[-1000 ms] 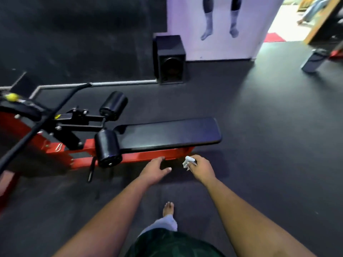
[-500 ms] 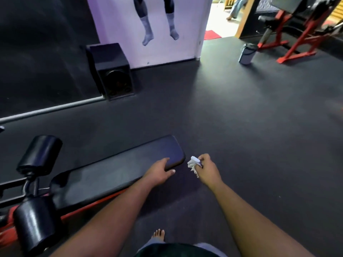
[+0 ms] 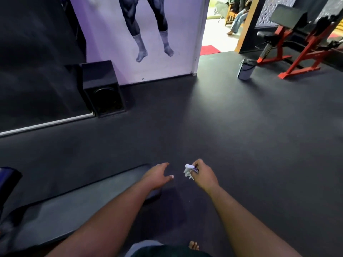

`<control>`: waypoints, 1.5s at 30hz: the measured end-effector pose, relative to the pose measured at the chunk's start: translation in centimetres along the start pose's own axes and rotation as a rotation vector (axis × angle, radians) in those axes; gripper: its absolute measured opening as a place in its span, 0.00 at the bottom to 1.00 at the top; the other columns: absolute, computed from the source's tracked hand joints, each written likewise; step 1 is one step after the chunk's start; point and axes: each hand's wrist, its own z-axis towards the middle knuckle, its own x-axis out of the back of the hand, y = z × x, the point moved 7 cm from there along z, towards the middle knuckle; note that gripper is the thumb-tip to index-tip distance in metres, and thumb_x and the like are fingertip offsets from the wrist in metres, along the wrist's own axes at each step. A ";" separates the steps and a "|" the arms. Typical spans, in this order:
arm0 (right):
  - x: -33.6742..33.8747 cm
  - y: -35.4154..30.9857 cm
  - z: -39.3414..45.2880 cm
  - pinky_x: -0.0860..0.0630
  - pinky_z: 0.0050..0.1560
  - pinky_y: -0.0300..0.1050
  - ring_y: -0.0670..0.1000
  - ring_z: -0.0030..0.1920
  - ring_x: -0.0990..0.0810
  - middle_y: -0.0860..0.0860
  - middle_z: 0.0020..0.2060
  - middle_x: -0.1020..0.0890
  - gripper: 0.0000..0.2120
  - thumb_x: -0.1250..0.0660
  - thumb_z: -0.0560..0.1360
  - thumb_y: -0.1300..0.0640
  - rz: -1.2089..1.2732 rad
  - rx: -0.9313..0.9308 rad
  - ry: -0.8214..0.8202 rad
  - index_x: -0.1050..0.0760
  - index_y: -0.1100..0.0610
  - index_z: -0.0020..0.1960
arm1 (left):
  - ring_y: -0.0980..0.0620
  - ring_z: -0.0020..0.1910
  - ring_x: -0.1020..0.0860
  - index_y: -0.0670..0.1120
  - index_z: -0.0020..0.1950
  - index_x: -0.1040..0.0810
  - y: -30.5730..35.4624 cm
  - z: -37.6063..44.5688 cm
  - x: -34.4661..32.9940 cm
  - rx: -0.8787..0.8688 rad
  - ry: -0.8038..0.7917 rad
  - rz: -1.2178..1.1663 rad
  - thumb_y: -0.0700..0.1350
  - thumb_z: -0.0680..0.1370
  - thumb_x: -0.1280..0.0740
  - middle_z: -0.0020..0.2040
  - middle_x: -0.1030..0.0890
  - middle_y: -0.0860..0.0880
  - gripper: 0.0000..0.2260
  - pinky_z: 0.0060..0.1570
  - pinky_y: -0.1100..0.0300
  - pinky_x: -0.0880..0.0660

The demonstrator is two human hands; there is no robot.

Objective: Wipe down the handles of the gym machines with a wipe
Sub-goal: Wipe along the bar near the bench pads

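Item 1, my right hand [image 3: 205, 176]: fingers curled round a crumpled white wipe [image 3: 188, 171], which sticks out past the thumb side with its loose ends hanging. I judge it is bunched this way so a wad is ready to press on a grip; it touches nothing but my fingers

Item 2, my left hand [image 3: 156, 176]: fingers relaxed and spread, holding nothing, hovering over the near end of the padded bench [image 3: 78, 206]. Whether the fingertips touch the pad I cannot tell. It looks held out for balance or reach, not for work

Item 3, the bench: dark pad running back from under my left fingers toward the lower left, a roller pad [image 3: 8, 184] at its far end. No handle on it shows within reach of either hand

Item 4, machines with red frames [image 3: 304, 51]: well beyond my right fingertips, far right. My guess is the next handles to wipe are there, though none shows plainly

Item 5, in the way: a small lidded bin [image 3: 246, 69] stands on the floor just before those frames; open dark matting [image 3: 241, 145] lies between it and my fingers

Item 6, surroundings: a black speaker [image 3: 103, 89] beyond my left fingers against a wall poster [image 3: 148, 34]; a seated person [image 3: 238, 19] through the doorway; my bare foot [image 3: 194, 245] below my wrists
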 end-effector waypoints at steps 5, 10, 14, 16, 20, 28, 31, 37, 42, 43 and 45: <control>4.1 0.3 7.3 0.20 0.43 0.50 0.47 0.42 0.18 0.45 0.42 0.17 0.04 0.35 0.79 0.52 -0.047 0.051 -0.036 0.31 0.47 0.50 | 0.48 0.76 0.31 0.48 0.81 0.36 3.4 5.4 1.5 0.035 0.037 -0.025 0.60 0.80 0.32 0.78 0.31 0.46 0.33 0.73 0.56 0.34; 5.2 -1.5 15.3 0.21 0.41 0.50 0.46 0.41 0.19 0.43 0.40 0.18 0.03 0.36 0.79 0.52 -0.107 0.117 -0.097 0.31 0.47 0.50 | 0.48 0.77 0.32 0.49 0.81 0.37 3.7 12.4 3.4 0.056 0.023 -0.029 0.60 0.80 0.32 0.79 0.32 0.47 0.33 0.72 0.55 0.33; 6.1 -3.8 23.7 0.23 0.40 0.48 0.47 0.40 0.20 0.44 0.40 0.20 0.03 0.37 0.79 0.51 -0.185 0.164 -0.124 0.30 0.47 0.52 | 0.48 0.76 0.31 0.49 0.81 0.37 2.9 20.3 6.5 0.083 0.039 -0.065 0.61 0.80 0.32 0.79 0.32 0.47 0.33 0.72 0.53 0.32; 6.7 -5.4 27.9 0.26 0.39 0.46 0.44 0.38 0.21 0.42 0.37 0.21 0.03 0.37 0.79 0.53 -0.229 0.179 -0.143 0.30 0.48 0.52 | 0.48 0.76 0.32 0.49 0.81 0.36 2.1 24.2 8.4 0.099 0.052 -0.084 0.61 0.80 0.32 0.79 0.32 0.47 0.33 0.73 0.53 0.32; 7.5 -8.7 35.8 0.21 0.45 0.49 0.46 0.42 0.17 0.43 0.40 0.16 0.04 0.38 0.76 0.53 -0.243 0.180 -0.166 0.29 0.46 0.50 | 0.48 0.76 0.31 0.49 0.81 0.35 0.1 30.0 12.9 0.143 0.048 -0.112 0.61 0.79 0.32 0.78 0.31 0.47 0.33 0.72 0.54 0.32; 3.5 -17.8 48.9 0.20 0.44 0.49 0.43 0.41 0.18 0.42 0.41 0.16 0.02 0.37 0.78 0.51 -0.213 0.282 -0.247 0.29 0.44 0.49 | 0.48 0.76 0.31 0.49 0.80 0.35 -6.3 37.5 22.5 0.256 0.100 -0.148 0.61 0.80 0.33 0.78 0.31 0.47 0.33 0.72 0.54 0.32; -0.4 -21.9 54.3 0.21 0.41 0.47 0.44 0.41 0.18 0.43 0.42 0.17 0.01 0.37 0.78 0.50 -0.240 0.341 -0.330 0.29 0.44 0.49 | 0.48 0.76 0.32 0.49 0.81 0.36 -10.2 39.9 25.6 0.326 0.134 -0.178 0.61 0.80 0.33 0.79 0.32 0.47 0.33 0.72 0.54 0.32; -8.6 -32.3 64.1 0.19 0.43 0.48 0.43 0.40 0.17 0.42 0.40 0.16 0.02 0.38 0.76 0.50 -0.284 0.505 -0.532 0.29 0.44 0.48 | 0.46 0.74 0.30 0.47 0.80 0.35 -18.8 42.0 32.5 0.544 0.257 -0.262 0.61 0.80 0.33 0.77 0.29 0.45 0.32 0.70 0.57 0.32; -15.9 -42.2 68.8 0.19 0.44 0.48 0.40 0.37 0.17 0.39 0.37 0.15 0.03 0.39 0.74 0.50 -0.314 0.629 -0.711 0.29 0.43 0.46 | 0.45 0.73 0.28 0.46 0.78 0.33 -24.6 40.8 37.6 0.730 0.362 -0.354 0.61 0.80 0.32 0.74 0.27 0.44 0.31 0.68 0.57 0.31; -17.0 -44.4 68.9 0.19 0.43 0.47 0.40 0.37 0.17 0.39 0.37 0.15 0.03 0.39 0.74 0.51 -0.316 0.662 -0.732 0.28 0.44 0.46 | 0.45 0.73 0.29 0.47 0.78 0.33 -25.7 40.3 38.4 0.757 0.389 -0.378 0.61 0.80 0.32 0.75 0.27 0.45 0.31 0.68 0.57 0.31; -20.2 -48.8 68.7 0.20 0.43 0.45 0.40 0.36 0.18 0.41 0.35 0.16 0.03 0.37 0.74 0.53 -0.347 0.734 -0.776 0.28 0.45 0.46 | 0.46 0.74 0.30 0.47 0.78 0.33 -28.4 39.4 39.5 0.817 0.433 -0.419 0.62 0.80 0.33 0.76 0.28 0.46 0.32 0.69 0.56 0.32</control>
